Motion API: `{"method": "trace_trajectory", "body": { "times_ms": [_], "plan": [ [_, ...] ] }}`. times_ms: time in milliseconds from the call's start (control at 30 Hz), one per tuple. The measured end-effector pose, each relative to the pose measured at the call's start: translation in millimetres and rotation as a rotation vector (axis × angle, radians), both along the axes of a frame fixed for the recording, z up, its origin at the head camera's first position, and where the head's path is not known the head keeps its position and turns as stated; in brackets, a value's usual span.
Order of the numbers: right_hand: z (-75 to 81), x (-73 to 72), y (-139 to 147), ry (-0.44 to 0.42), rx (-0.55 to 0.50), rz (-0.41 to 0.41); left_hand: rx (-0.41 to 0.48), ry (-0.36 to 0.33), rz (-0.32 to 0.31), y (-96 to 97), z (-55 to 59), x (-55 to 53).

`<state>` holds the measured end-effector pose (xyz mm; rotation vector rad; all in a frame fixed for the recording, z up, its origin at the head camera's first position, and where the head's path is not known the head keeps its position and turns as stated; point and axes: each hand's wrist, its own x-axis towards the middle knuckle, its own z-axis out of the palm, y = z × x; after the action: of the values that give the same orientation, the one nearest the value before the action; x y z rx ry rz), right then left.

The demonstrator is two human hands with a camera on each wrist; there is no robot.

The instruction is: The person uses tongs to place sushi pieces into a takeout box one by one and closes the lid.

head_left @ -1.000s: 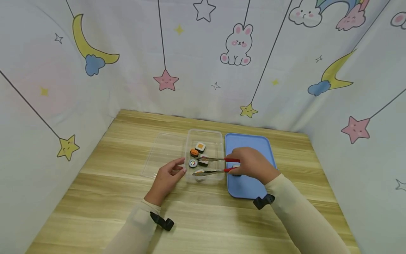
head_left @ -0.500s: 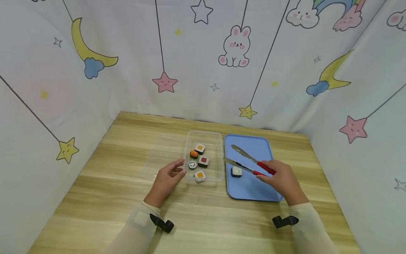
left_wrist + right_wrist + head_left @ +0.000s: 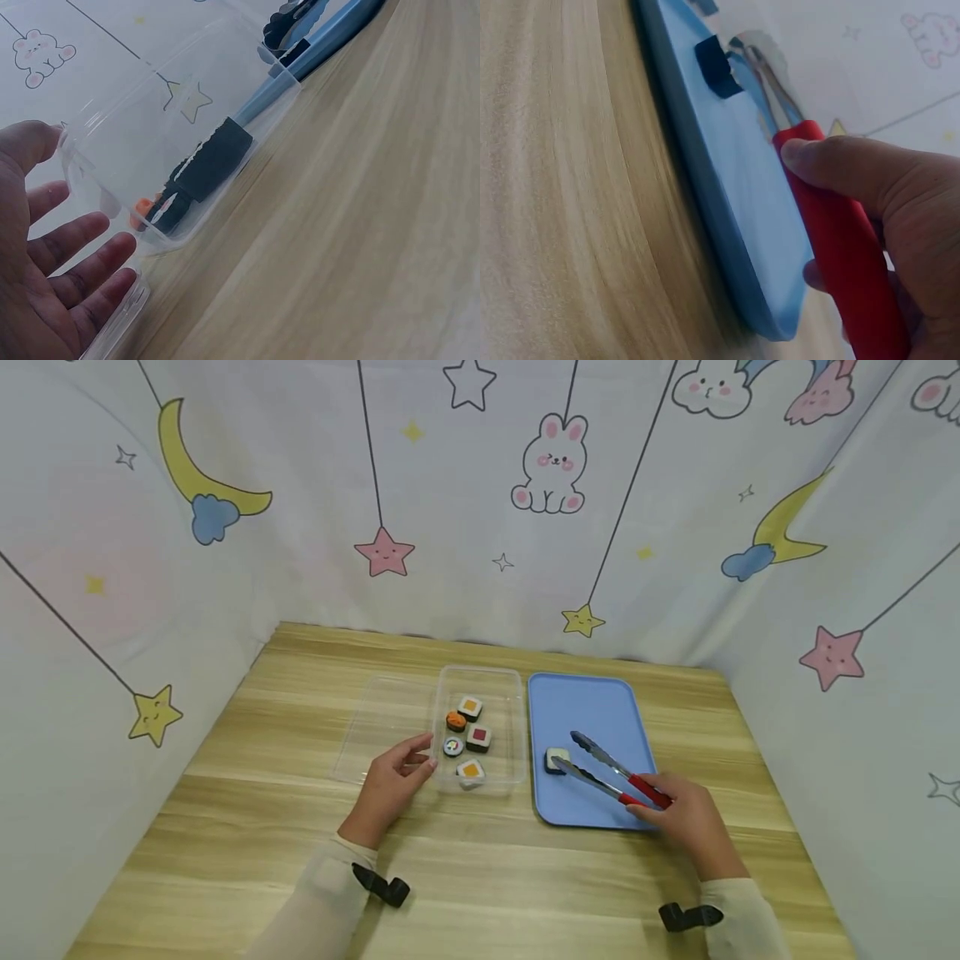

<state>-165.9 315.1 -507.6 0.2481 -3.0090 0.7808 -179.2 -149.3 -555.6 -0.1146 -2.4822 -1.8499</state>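
My right hand (image 3: 693,818) grips the red handles of metal tongs (image 3: 600,777), whose arms are spread apart over the blue tray (image 3: 592,702). One tong tip lies over or beside a white-topped sushi piece (image 3: 557,760) on that tray; whether they touch I cannot tell. At the left wall of a clear plastic box (image 3: 502,685) rests my left hand (image 3: 390,789), its fingers loosely extended in the left wrist view. Inside the box sit several sushi pieces: an orange-topped roll (image 3: 455,721), a red-centred piece (image 3: 478,737), a small round roll (image 3: 452,747) and yellow-centred pieces (image 3: 470,772).
A clear lid (image 3: 382,710) lies flat on the wooden table (image 3: 480,877), left of the box. Box and tray stand side by side with a narrow gap. Behind the table hangs a patterned white curtain (image 3: 465,585).
The tongs, earlier over the sushi in the box, have moved right to the tray with my right hand, then lower towards the white-topped piece. My left hand stays at the box.
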Motion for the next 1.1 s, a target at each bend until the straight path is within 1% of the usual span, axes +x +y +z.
{"method": "trace_trajectory", "body": {
  "times_ms": [200,400,733,833,933,1100],
  "plan": [
    [-3.3,3.4,-3.4,0.021,0.005,0.039,-0.001,0.003,0.001,0.6,1.7,0.4],
    [-6.4,4.7,-5.8,0.064,0.004,0.065,-0.004,-0.007,0.0,1.0,4.3,0.6],
    [-8.0,4.8,-5.6,0.092,-0.01,0.076,-0.002,-0.019,0.0,0.5,4.4,1.6],
    [-8.1,4.7,-4.5,0.092,0.0,0.065,-0.005,-0.016,0.002,0.2,4.1,1.9],
    [-6.7,4.3,-3.0,0.077,-0.007,0.031,0.002,-0.013,0.002,0.2,4.6,2.2],
    [0.8,0.7,-3.0,0.067,-0.038,-0.011,0.012,-0.016,-0.002,0.5,4.1,1.1]
  ]
}}
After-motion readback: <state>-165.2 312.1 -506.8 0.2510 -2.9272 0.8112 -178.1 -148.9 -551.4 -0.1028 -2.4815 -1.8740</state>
